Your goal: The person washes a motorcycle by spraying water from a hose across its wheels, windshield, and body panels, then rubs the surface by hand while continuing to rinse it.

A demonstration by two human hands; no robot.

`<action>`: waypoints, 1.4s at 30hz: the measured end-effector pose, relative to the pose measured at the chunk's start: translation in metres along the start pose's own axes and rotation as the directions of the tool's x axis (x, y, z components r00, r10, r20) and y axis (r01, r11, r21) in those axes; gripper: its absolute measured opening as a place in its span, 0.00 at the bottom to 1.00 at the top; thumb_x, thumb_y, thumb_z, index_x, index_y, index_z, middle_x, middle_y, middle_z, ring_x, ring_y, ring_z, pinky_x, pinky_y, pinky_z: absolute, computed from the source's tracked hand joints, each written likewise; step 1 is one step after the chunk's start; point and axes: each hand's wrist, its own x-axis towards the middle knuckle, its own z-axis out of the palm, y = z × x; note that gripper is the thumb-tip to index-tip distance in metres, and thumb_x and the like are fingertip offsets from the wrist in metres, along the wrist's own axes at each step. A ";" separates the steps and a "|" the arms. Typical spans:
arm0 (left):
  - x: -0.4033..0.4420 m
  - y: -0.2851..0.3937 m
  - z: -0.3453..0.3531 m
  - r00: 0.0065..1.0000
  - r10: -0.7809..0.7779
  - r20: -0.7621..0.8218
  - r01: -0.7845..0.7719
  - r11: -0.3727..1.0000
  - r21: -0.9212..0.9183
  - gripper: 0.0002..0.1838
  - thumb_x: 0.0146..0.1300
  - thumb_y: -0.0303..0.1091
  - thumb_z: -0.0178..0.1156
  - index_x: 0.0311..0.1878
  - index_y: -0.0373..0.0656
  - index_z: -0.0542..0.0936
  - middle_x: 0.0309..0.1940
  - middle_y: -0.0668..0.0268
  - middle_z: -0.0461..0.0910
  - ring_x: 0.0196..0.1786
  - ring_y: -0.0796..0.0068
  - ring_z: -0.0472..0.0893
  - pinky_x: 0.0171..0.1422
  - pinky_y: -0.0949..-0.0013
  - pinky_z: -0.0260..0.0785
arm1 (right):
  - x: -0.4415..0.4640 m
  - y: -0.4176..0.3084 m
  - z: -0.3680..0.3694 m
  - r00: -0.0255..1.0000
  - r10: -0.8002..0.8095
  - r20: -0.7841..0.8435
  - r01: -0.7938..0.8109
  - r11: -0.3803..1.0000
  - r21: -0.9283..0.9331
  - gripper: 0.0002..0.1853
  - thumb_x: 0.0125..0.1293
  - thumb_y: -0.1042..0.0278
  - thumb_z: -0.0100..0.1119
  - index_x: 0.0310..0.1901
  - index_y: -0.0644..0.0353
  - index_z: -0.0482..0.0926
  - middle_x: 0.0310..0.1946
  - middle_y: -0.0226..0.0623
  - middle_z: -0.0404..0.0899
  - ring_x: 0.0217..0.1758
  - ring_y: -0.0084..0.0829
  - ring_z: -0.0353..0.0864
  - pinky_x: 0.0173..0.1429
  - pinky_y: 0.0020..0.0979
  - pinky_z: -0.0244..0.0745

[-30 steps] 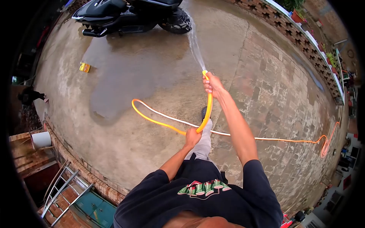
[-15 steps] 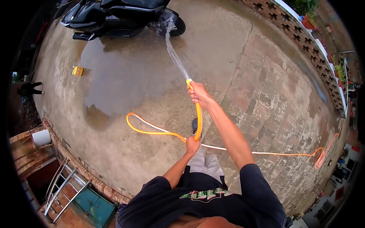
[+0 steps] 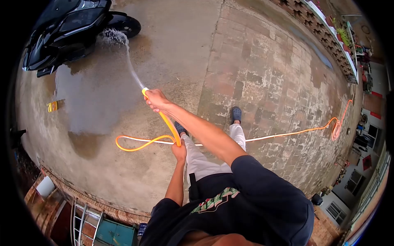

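Note:
Near its yellow-and-white tip, my right hand [image 3: 156,100] is wrapped round an orange garden hose [image 3: 168,124]. Water streams from the tip up and to the left, splashing by the wheel of a black motor scooter [image 3: 76,30]. Lower down, close to my legs, my left hand [image 3: 179,151] is closed on the same hose. From there a loop of hose lies on the ground to the left. Its white and orange length runs off to the right behind my legs, ending in a loose coil.
A puddle [image 3: 92,90] spreads below the scooter, with a yellow packet [image 3: 52,106] at its left. A brick lattice wall [image 3: 316,28] with potted plants stands upper right. At lower left are a metal ladder [image 3: 86,223], a green cabinet [image 3: 115,235] and a white bucket [image 3: 45,186].
The view has swung, so the scooter and hose tip sit further left. The water now strikes beside the wheel rather than on it. My right foot has come into view. Both hands keep their hold.

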 end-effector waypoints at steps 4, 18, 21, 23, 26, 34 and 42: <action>-0.012 0.012 0.064 0.995 -0.038 -0.092 0.044 0.997 0.062 0.15 0.64 0.34 0.64 0.30 0.27 0.83 0.23 0.42 0.81 0.29 0.47 0.85 0.36 0.51 0.72 | -0.006 -0.009 -0.075 0.999 0.018 0.047 -0.017 1.000 -0.008 0.15 0.75 0.54 0.46 0.36 0.58 0.71 0.19 0.23 0.64 0.12 0.15 0.54 0.14 0.24 0.50; -0.017 0.088 0.325 0.952 -0.189 -0.240 0.165 0.979 -0.118 0.13 0.62 0.40 0.66 0.37 0.38 0.87 0.28 0.45 0.83 0.36 0.41 0.84 0.39 0.49 0.75 | 0.022 -0.084 -0.259 0.958 0.204 0.200 -0.144 0.950 -0.277 0.12 0.77 0.56 0.44 0.40 0.55 0.68 0.20 0.20 0.59 0.14 0.14 0.51 0.15 0.23 0.50; 0.022 0.092 0.361 0.934 -0.253 -0.253 0.177 0.941 -0.290 0.14 0.63 0.39 0.66 0.33 0.34 0.86 0.25 0.44 0.82 0.31 0.43 0.84 0.36 0.50 0.73 | 0.077 -0.071 -0.261 0.959 0.171 0.224 -0.084 0.932 -0.353 0.12 0.77 0.56 0.44 0.40 0.55 0.68 0.20 0.20 0.60 0.14 0.14 0.52 0.16 0.23 0.51; 0.048 0.104 0.366 0.937 -0.260 -0.235 0.169 0.922 -0.347 0.16 0.65 0.39 0.65 0.33 0.33 0.84 0.23 0.46 0.81 0.28 0.45 0.82 0.35 0.51 0.71 | 0.118 -0.068 -0.249 0.959 0.164 0.229 -0.066 0.921 -0.384 0.12 0.77 0.57 0.43 0.40 0.56 0.68 0.20 0.20 0.60 0.14 0.14 0.52 0.16 0.23 0.51; 0.079 0.116 0.374 0.942 -0.250 -0.225 0.133 0.892 -0.433 0.17 0.69 0.41 0.63 0.35 0.33 0.81 0.20 0.49 0.77 0.25 0.50 0.79 0.34 0.53 0.68 | 0.160 -0.059 -0.240 0.962 0.149 0.227 -0.040 0.904 -0.426 0.11 0.76 0.59 0.42 0.39 0.56 0.68 0.21 0.22 0.61 0.15 0.15 0.52 0.16 0.24 0.51; 0.188 0.076 0.412 0.946 -0.003 -0.323 -0.177 0.831 -0.527 0.18 0.79 0.45 0.49 0.55 0.38 0.73 0.27 0.57 0.75 0.30 0.55 0.76 0.37 0.55 0.66 | 0.285 -0.054 -0.228 0.940 0.057 0.336 0.112 0.879 -0.463 0.10 0.76 0.60 0.44 0.39 0.57 0.67 0.22 0.22 0.62 0.15 0.14 0.53 0.17 0.23 0.51; 0.290 0.069 0.433 0.938 0.024 -0.347 -0.223 0.808 -0.546 0.20 0.83 0.45 0.39 0.56 0.38 0.72 0.25 0.66 0.69 0.28 0.73 0.70 0.35 0.65 0.64 | 0.393 -0.048 -0.225 0.911 -0.005 0.413 0.191 0.892 -0.410 0.11 0.76 0.61 0.45 0.38 0.58 0.69 0.21 0.23 0.63 0.14 0.15 0.53 0.17 0.24 0.51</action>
